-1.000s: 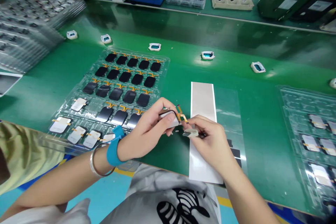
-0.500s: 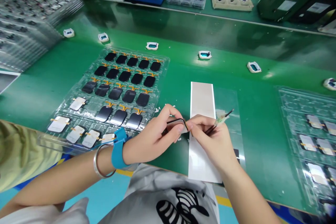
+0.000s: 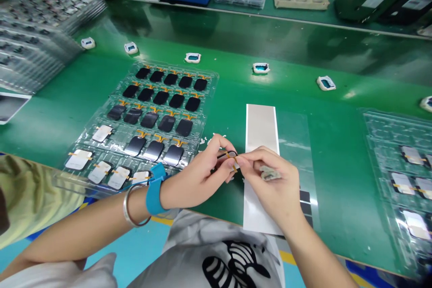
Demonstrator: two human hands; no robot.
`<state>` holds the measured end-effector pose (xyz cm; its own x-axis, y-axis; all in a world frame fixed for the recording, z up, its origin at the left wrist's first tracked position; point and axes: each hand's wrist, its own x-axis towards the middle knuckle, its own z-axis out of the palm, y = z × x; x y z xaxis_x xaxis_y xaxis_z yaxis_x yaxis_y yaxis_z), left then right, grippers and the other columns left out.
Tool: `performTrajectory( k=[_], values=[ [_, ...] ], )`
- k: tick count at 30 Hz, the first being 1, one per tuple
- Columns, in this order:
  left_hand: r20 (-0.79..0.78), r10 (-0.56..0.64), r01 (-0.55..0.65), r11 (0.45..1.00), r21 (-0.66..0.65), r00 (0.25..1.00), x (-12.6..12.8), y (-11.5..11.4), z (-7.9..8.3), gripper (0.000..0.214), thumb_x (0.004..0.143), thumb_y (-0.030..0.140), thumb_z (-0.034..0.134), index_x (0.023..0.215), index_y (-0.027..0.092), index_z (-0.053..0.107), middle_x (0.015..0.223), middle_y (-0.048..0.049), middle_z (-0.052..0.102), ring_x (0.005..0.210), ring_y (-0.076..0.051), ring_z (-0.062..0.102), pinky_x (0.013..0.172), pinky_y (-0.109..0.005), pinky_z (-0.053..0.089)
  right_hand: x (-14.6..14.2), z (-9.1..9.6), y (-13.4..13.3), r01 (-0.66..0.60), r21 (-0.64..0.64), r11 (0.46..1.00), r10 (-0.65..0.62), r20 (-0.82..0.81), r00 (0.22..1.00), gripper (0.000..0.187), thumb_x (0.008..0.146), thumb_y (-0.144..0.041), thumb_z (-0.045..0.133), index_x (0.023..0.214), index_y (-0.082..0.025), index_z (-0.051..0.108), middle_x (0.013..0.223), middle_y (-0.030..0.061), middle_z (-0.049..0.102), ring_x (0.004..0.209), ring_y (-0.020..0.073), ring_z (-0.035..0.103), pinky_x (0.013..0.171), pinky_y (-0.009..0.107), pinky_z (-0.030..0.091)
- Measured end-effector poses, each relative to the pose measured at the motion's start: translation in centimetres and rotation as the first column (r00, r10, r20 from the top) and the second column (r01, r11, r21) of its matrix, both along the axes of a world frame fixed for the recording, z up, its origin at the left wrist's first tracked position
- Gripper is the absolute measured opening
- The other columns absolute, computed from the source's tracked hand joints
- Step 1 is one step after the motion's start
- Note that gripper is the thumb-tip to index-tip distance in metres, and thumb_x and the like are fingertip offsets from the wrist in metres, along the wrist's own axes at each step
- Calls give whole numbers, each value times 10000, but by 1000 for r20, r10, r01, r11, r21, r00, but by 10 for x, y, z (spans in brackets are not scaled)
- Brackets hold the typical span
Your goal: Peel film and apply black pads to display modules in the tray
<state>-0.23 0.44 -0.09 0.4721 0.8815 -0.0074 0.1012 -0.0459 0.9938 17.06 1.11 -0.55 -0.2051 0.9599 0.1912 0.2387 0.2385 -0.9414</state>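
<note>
My left hand (image 3: 197, 175) is closed round the edges of a small display screen (image 3: 232, 162), its pale back facing up with an orange flex cable across it. At the screen's right edge, my right hand (image 3: 278, 189) pinches the cable end between thumb and finger. A thin tool with a taped, pale-wrapped end (image 3: 270, 173) is also tucked in the right hand; most of it is hidden by the fingers. Beneath that hand lies a long white-edged sheet (image 3: 261, 128). On the left, a clear tray (image 3: 211, 94) holds rows of similar screens, some dark side up, some pale side up.
Another clear tray (image 3: 378, 135) with screens stands at the right. Small white frames with blue centres, such as one white frame (image 3: 261, 68), line the back. Stacked trays (image 3: 50, 49) fill the far left. A person's yellow clothing (image 3: 40, 198) shows at left.
The screen has turned in my fingers, so the orange cable now shows across its back. My right hand has rotated, and the tool's dark tip no longer shows.
</note>
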Motion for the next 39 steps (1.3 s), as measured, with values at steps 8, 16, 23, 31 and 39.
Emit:
performTrajectory(
  k=[8, 16, 23, 31, 39],
  values=[
    [-389, -146, 217, 965, 146, 910, 9, -4, 12, 88, 1026, 234, 354, 1042, 180, 421, 944, -42, 633, 842, -147, 616, 733, -293, 494, 58, 1, -6, 286, 157, 945, -300, 75, 951, 335, 998, -322, 418, 799, -212, 665, 883, 15, 608, 866, 105, 603, 740, 232, 480],
    [-798, -60, 657, 605, 449, 600, 34, -22, 1, 148, 916, 6, 441, 958, 109, 538, 1266, -140, 610, 1385, -370, 376, 1008, -439, 486, 68, -23, -31, 309, -86, 947, -306, 48, 951, 117, 865, -286, 652, 820, -179, 670, 881, 39, 653, 723, 129, 700, 634, 217, 601],
    [-815, -40, 683, 570, 456, 578, 29, -24, -1, 202, 906, 0, 437, 1047, 101, 541, 1307, -138, 592, 1386, -369, 380, 1035, -437, 479, 59, -28, -34, 326, -161, 931, -333, -15, 943, 135, 859, -279, 659, 793, -162, 673, 832, 48, 697, 654, 134, 721, 649, 203, 614],
    [-686, -118, 500, 773, 390, 718, 35, -19, 3, 96, 974, 116, 414, 1004, 129, 504, 1113, -147, 654, 1175, -343, 582, 862, -458, 524, 60, -22, -34, 371, -248, 895, -443, -396, 804, 88, 847, -222, 683, 863, -189, 604, 793, 4, 705, 613, 131, 714, 649, 230, 614],
    [45, 43, -30, 964, -263, 998, 37, -12, 15, 63, 1042, 308, 311, 1047, 247, 324, 769, 55, 546, 553, -73, 508, 527, -209, 417, 17, -6, -43, 537, -53, 842, -471, -557, 684, 154, 852, -81, 627, 937, -183, 550, 833, 11, 698, 780, 170, 735, 702, 308, 647]
  ],
)
